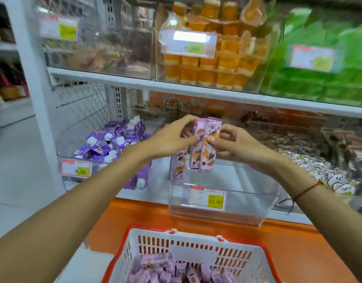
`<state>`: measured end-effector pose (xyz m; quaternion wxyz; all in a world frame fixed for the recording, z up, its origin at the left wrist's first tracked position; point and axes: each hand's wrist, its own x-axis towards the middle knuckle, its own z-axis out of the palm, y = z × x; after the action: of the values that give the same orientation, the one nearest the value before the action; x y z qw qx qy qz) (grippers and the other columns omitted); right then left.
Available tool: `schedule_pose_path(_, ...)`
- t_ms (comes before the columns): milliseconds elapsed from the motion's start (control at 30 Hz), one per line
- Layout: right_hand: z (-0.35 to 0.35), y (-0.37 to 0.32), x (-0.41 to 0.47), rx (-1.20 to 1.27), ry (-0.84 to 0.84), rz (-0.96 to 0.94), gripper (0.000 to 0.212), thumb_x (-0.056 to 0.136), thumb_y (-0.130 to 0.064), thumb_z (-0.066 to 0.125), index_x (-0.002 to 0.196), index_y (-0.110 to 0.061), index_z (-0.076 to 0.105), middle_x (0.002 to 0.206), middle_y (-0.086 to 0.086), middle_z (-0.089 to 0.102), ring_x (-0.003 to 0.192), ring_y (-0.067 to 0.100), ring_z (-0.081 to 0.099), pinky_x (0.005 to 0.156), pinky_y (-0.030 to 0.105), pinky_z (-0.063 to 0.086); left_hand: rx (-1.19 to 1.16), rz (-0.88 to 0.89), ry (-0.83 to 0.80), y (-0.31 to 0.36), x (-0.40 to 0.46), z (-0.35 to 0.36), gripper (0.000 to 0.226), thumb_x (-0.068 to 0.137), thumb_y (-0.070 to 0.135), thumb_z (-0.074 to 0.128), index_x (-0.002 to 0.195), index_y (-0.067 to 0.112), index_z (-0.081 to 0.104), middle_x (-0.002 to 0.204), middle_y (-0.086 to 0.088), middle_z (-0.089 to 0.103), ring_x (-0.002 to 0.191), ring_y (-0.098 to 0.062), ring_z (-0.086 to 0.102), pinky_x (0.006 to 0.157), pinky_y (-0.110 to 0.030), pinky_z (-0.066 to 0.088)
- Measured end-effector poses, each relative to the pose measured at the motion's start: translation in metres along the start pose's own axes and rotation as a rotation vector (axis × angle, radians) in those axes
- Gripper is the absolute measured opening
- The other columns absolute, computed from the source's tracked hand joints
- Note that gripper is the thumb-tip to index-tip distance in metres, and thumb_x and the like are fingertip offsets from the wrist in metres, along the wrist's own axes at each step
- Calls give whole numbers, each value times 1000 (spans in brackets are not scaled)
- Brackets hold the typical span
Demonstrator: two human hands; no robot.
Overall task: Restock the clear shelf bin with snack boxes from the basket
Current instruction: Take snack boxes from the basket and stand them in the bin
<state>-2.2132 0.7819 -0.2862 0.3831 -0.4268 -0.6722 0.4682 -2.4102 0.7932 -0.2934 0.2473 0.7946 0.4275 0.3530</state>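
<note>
Both hands hold a small stack of pink-purple snack boxes (206, 146) upright over the clear shelf bin (216, 213). My left hand (172, 137) grips the stack from the left, fingers curled over its top. My right hand (235, 144) pinches it from the right, thumb on the front box. One more box (178, 168) stands upright inside the bin against its left wall. The rest of the bin holds nothing. Below, a white basket with a red rim (196, 248) contains several more purple snack boxes (176, 270).
Purple pouches (114, 139) fill the bin to the left, with a 9.90 price tag (76, 168). Wrapped sweets (310, 160) lie in the bin to the right. Above are bins of orange cups (212, 58) and green packs (323, 58). An orange ledge (278, 242) runs under the shelf.
</note>
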Motion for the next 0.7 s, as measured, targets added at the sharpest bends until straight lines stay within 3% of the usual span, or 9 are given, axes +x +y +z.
schedule_pose_path(100,-2,20,14,-81,-70,50,45,84,-21,67,124,-7,51,109,2,71,97,13,69,80,28,58,224,-43,-53,-22,13,3,33,84,35,65,115,31,51,103,1,68,97,-20,62,87,-44,49)
schedule_pose_path(200,4,40,21,-133,-139,126,48,83,-21,69,125,-7,50,118,4,67,105,19,67,92,41,54,600,21,-48,-33,19,6,39,78,43,67,115,33,60,118,3,61,112,-22,47,86,-35,41)
schedule_pose_path(333,16,57,31,-105,-192,199,43,84,-14,70,120,-1,49,117,3,66,103,19,66,95,38,52,755,-35,-85,-28,21,8,47,73,38,73,118,33,62,130,1,49,121,-23,36,94,-37,35)
schedule_pose_path(433,23,64,39,-121,-223,228,26,84,-15,71,99,-12,50,95,-11,68,91,10,66,94,36,53,534,-101,146,-25,5,12,60,77,22,71,132,29,49,134,0,45,122,-22,38,99,-33,36)
schedule_pose_path(533,29,67,45,-136,-190,228,25,82,-14,73,95,-16,51,106,-2,63,89,10,65,83,28,56,169,-122,458,-25,-33,24,55,83,15,66,133,24,45,128,2,49,111,-14,51,91,-28,43)
schedule_pose_path(600,32,65,45,-221,-146,204,23,78,-16,77,87,-19,56,105,0,60,83,11,61,73,23,53,44,-170,465,-28,-55,30,51,87,20,63,134,23,42,129,5,50,106,-10,55,92,-34,47)
schedule_pose_path(700,38,62,42,-338,-59,207,29,71,-19,83,86,-18,57,88,1,55,68,11,55,64,25,51,-133,-291,339,-36,-70,35,42,93,23,54,133,23,44,130,5,52,110,-15,57,98,-43,45)
